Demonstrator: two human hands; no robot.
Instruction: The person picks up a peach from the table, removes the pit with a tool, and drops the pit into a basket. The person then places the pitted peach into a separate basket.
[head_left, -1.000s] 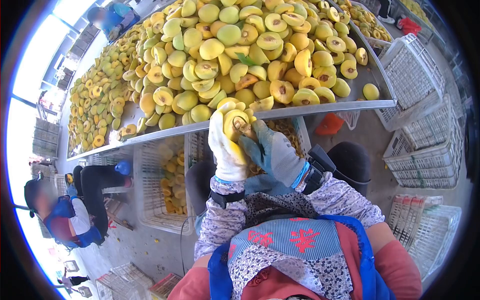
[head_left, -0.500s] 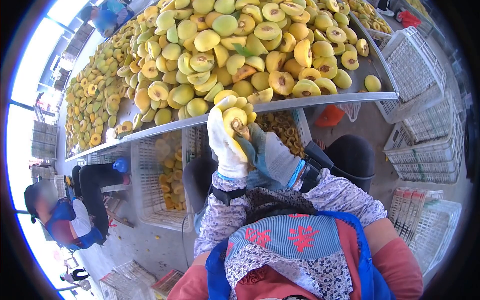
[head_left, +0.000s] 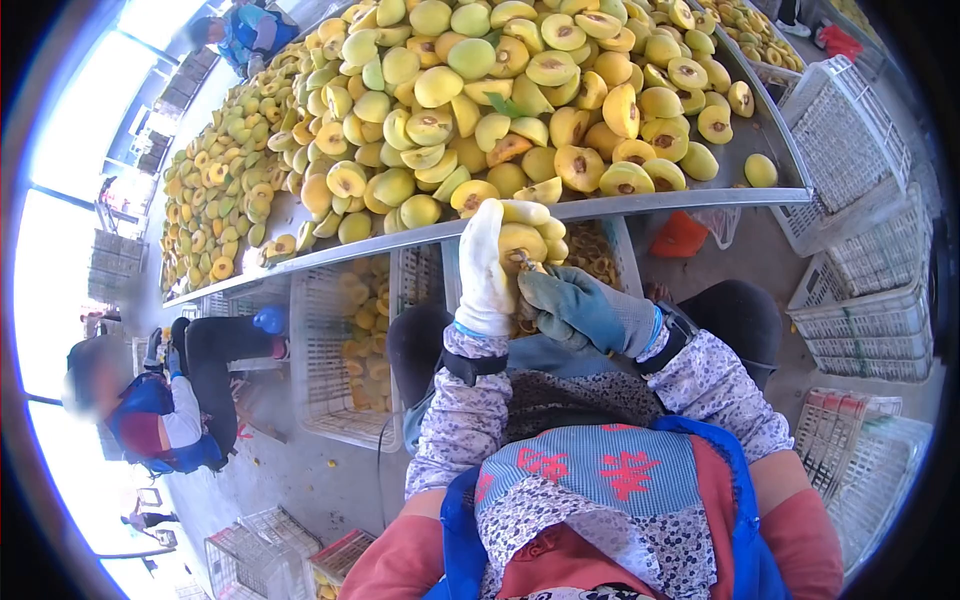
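The left hand (head_left: pixel 487 270), in a white glove, is raised just below the table edge (head_left: pixel 650 203) and clamped around a yellow fruit half (head_left: pixel 522 243), fingers wrapped over its back and the cut face turned toward four o'clock. The right hand (head_left: pixel 580 310), in a blue-green glove, sits at four o'clock from the left one, its fingers curled in tight together and their tips pressed against the brown stone (head_left: pixel 524 263) in the cut face; whether they pinch a tool there I cannot tell. The fruit half hangs in the air between the two gloves, directly over a white crate (head_left: pixel 622 262) that holds more yellow pieces. At twelve o'clock from the hands, the table carries a deep heap of fruit (head_left: pixel 480 90), whole and halved. At nine o'clock a second crate (head_left: pixel 330 350) holds halves. At three o'clock an orange bag (head_left: pixel 680 237) hangs under the table, with stacked crates (head_left: pixel 850 130) beyond. A seated co-worker (head_left: pixel 150 420) is at eight o'clock, well apart.
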